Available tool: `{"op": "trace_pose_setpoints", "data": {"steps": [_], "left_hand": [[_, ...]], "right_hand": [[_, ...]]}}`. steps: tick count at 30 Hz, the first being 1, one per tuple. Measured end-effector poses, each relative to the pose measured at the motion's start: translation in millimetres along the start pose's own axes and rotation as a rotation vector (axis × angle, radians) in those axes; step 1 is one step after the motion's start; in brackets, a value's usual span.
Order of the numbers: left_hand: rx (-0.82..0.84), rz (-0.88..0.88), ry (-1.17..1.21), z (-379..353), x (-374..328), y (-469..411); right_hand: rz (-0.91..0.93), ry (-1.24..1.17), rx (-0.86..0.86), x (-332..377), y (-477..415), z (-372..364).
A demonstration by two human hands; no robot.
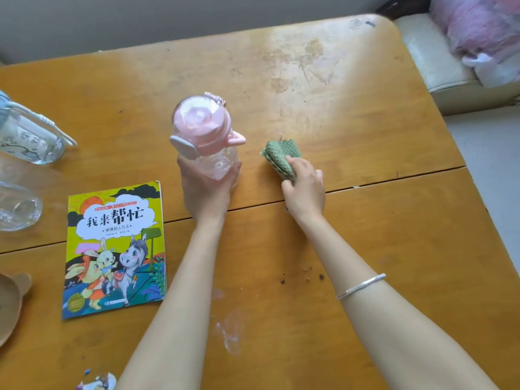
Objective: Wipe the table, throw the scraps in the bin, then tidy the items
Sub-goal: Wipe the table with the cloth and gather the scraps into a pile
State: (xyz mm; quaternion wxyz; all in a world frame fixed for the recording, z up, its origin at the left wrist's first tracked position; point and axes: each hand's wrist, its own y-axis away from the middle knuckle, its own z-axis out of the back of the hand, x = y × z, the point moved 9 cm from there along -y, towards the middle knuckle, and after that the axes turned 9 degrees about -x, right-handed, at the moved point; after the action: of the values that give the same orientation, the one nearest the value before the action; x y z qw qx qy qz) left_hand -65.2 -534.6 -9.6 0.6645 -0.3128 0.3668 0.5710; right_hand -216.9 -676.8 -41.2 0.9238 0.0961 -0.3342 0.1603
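Note:
My left hand (206,190) grips a clear bottle with a pink lid (204,130) near the middle of the wooden table (365,220), holding it upright. To its right, my right hand (305,187) holds a folded green cloth (281,157) against the tabletop. Small dark crumbs (306,274) lie on the table nearer to me, between my forearms. A white smear (230,330) marks the wood near the front.
A colourful picture book (115,249) lies left of my left arm. Two clear bottles (28,136) and a glass (17,206) sit at the left edge, with a beige plate (9,302) below them. A cream seat (439,66) holding plastic bags stands beyond the right corner.

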Motion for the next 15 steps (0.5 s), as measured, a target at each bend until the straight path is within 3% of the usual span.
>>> {"op": "trace_pose_setpoints", "data": {"steps": [15], "left_hand": [[-0.165,-0.016,-0.144,56,12,-27]], "right_hand": [[0.386,0.067,0.402,66,36,-73]]}}
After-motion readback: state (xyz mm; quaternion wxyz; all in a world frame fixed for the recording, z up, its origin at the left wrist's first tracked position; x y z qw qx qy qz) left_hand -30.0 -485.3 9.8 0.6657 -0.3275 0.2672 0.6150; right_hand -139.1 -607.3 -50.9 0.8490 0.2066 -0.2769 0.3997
